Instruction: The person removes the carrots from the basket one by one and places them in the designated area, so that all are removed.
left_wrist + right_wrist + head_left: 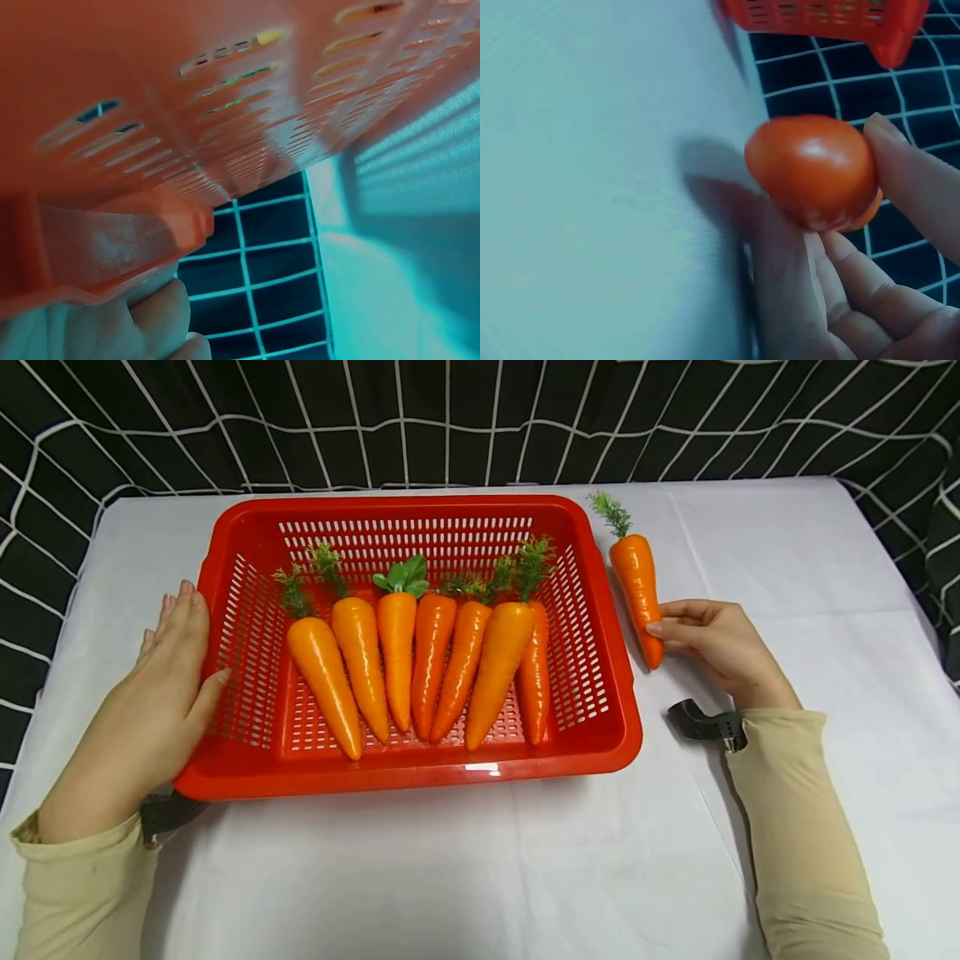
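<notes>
A red plastic basket (408, 781) with slotted walls holds several orange toy carrots (498, 672) with green tops, laid side by side. My left hand (153, 710) rests against the basket's left rim, its fingers straight. In the left wrist view, fingertips (161, 319) show below the rim of the slotted basket wall (150, 45). Right of the basket, my right hand (720, 643) pinches one carrot (636, 581) near its pointed end, between thumb and fingers. Its leafy top points away from me. The right wrist view shows the carrot's tip (814, 169) end-on, with a thumb (911, 180) against it.
A white cloth (465, 877) covers the table. Black fabric with a white grid (480, 435) hangs behind the table and along both sides. Each wrist bears a dark strap mount, such as the right one (701, 722).
</notes>
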`<state>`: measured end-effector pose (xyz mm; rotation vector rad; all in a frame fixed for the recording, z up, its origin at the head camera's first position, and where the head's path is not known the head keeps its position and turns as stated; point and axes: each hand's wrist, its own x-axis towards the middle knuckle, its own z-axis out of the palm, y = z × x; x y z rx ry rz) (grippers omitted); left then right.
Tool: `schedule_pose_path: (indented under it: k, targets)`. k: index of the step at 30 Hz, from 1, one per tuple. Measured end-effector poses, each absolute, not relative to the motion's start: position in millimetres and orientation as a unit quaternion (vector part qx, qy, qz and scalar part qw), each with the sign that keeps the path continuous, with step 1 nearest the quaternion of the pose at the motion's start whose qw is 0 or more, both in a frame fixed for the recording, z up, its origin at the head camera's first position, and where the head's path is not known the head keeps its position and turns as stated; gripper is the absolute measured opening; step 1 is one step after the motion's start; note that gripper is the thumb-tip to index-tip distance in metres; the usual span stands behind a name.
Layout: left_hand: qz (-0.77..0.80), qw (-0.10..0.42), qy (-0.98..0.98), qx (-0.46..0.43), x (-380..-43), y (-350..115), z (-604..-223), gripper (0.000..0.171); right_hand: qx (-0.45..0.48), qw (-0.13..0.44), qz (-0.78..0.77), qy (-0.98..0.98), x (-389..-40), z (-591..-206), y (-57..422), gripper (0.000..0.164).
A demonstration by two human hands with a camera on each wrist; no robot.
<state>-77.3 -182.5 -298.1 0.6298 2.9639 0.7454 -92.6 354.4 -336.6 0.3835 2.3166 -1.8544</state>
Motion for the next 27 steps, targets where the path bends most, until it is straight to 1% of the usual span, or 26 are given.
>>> schedule_pose_path:
  k: [5,10,14,16,27]
  targets:
    - [0.233,0.012,0.952,0.197,-77,-181,-298,0.067,0.133,0.064,-0.541,0.828,-91,-341,351,0.005]
    - [0.229,0.012,0.953,0.199,-76,-182,-298,0.067,0.128,0.068,-0.486,0.862,-92,-344,346,0.025]
    - [0.228,0.009,0.953,0.198,-76,-183,-298,0.067,0.123,0.079,-0.47,0.871,-93,-346,343,0.035]
    - [0.228,0.009,0.953,0.197,-76,-184,-299,0.067,0.121,0.083,-0.469,0.871,-94,-346,342,0.036]
    - [0.232,0.007,0.953,0.196,-76,-183,-299,0.069,0.123,0.082,-0.475,0.867,-92,-347,343,0.034]
